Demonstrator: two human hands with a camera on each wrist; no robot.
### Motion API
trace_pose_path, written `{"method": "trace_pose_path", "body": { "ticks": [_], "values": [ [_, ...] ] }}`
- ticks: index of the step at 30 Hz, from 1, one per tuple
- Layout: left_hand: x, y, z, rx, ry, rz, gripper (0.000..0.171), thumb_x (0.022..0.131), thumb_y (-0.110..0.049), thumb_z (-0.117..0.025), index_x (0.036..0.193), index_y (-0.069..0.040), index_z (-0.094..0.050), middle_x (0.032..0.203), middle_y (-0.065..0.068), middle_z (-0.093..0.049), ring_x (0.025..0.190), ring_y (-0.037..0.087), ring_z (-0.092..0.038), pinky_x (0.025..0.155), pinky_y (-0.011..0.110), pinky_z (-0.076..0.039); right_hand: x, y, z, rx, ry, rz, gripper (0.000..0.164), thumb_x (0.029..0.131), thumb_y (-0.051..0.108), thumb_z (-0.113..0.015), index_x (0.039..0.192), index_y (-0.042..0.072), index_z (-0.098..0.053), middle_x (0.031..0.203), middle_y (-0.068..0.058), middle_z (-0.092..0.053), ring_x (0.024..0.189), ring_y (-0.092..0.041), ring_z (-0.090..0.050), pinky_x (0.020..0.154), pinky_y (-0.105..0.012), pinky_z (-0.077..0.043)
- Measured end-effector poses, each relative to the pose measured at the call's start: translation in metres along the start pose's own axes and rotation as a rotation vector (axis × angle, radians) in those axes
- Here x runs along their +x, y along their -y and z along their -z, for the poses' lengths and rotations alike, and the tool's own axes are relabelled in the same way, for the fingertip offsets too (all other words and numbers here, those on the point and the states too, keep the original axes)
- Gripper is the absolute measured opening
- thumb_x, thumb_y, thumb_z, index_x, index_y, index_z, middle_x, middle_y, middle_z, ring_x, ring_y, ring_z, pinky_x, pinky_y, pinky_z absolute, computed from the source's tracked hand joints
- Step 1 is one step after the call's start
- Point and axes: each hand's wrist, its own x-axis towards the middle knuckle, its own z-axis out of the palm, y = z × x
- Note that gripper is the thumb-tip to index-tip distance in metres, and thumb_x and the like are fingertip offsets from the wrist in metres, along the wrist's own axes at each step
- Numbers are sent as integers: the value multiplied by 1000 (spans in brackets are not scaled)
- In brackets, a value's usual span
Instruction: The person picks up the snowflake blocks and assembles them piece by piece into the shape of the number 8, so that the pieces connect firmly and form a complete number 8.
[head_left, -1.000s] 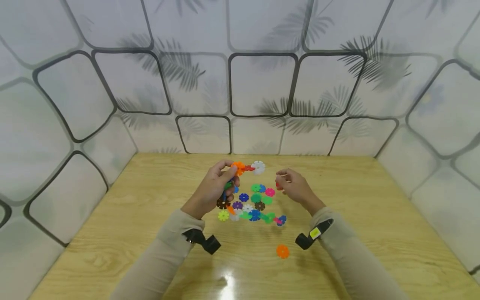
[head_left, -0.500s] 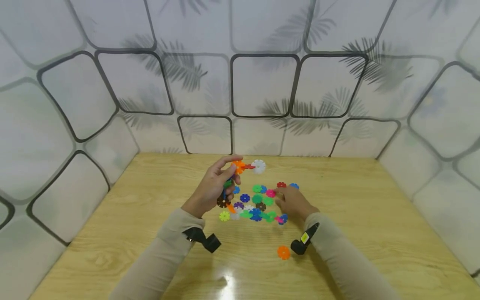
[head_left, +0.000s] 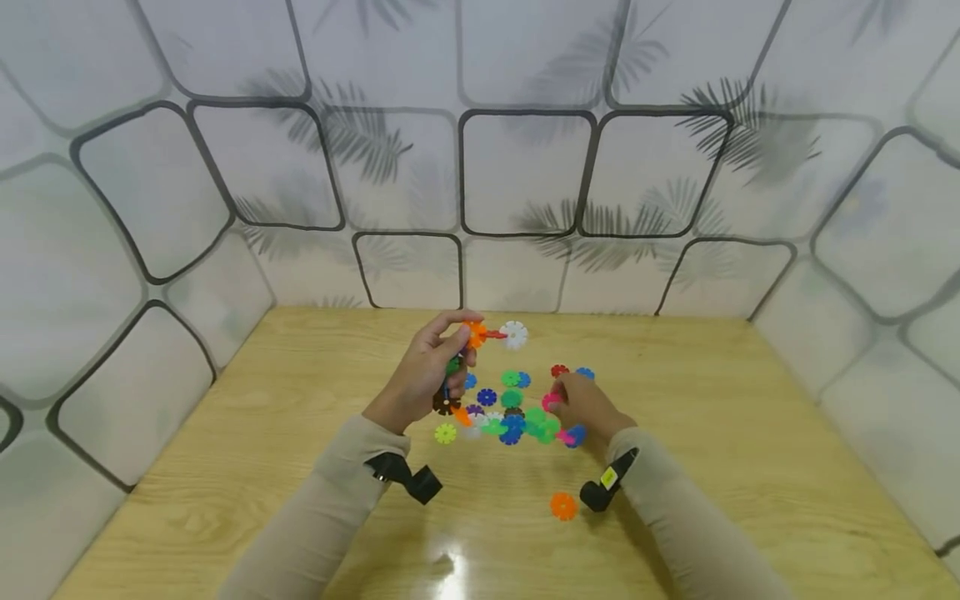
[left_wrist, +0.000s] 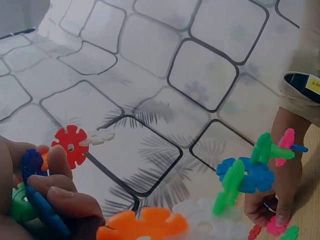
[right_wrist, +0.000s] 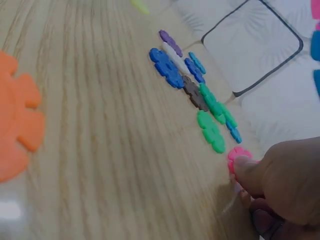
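My left hand (head_left: pixel 427 367) grips a chain of interlocking notched plastic discs, raised over the table. At its upper end are an orange disc (head_left: pixel 476 334), a red disc (left_wrist: pixel 70 146) and a white disc (head_left: pixel 514 335). Lower down, the chain runs right through a brown disc (head_left: pixel 446 404) to blue disc (left_wrist: pixel 245 175), green and pink ones. Fingers hide part of its middle. Low by the tabletop, my right hand (head_left: pixel 587 402) pinches a loose pink disc (right_wrist: pixel 239 156) between thumb and fingers.
Loose discs lie behind the chain, among them a green disc (head_left: pixel 512 398) and a dark blue disc (head_left: pixel 487 397). Beyond the right hand are a red disc (head_left: pixel 559 371) and a blue disc (head_left: pixel 585 373). One orange disc (head_left: pixel 563 506) lies nearer on the wooden table (head_left: pixel 247 450).
My right hand has come down toward the table, leaving the red and blue discs in view behind it. It has pinched the pink disc and shifted it slightly nearer. The left hand barely moved.
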Motion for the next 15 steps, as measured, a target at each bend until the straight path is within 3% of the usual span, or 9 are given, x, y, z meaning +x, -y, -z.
{"method": "trace_pose_path", "body": {
  "ticks": [3,7,15],
  "values": [
    [1,0,1,-19,8,-11,22,105,-24,-44,125,-19,-54,74,6,-53,45,11,-35,44,24,-37,-5,0,8,57,-24,1,15,91,7,-67,93,5,-52,81,-7,-51,72,-22,-47,65,-34,-42],
    [0,1,3,-39,42,-36,22,103,-21,-49,125,-21,-51,82,6,-56,46,12,-36,46,25,-38,-11,-3,18,69,-106,72,15,91,9,-68,93,6,-53,78,-4,-52,69,-19,-46,63,-32,-41],
    [0,1,5,-48,68,-30,32,99,-6,-53,125,-25,-51,108,10,-40,51,13,-36,49,26,-36,-22,15,44,214,-262,198,15,94,10,-64,106,3,-56,83,-5,-66,73,-28,-66,62,-33,-50]
  ]
}}
